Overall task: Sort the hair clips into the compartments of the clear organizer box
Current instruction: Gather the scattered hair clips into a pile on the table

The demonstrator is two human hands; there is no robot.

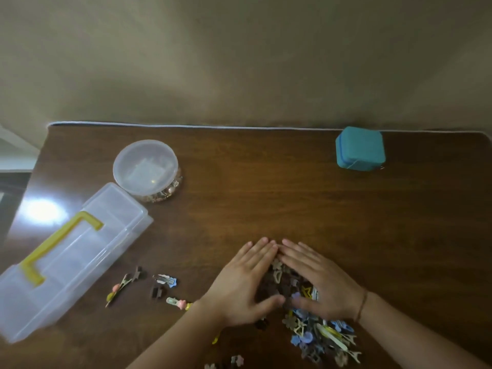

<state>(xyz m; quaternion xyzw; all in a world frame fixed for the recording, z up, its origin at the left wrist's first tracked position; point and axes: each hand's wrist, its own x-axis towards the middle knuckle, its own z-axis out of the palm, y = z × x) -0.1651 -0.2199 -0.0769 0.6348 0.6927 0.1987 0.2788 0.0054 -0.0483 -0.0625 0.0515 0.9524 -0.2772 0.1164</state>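
From my head view, both hands, left hand (246, 284) and right hand (316, 282), lay flat with straight fingers over the hair clip pile (314, 328) on the surface. The closed organizer box (66, 257) waited at my left; opening it seemed next.

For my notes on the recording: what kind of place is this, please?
Probably a home room: a dark brown wooden table against a plain beige wall, with a small teal box and a round clear plastic tub on it.
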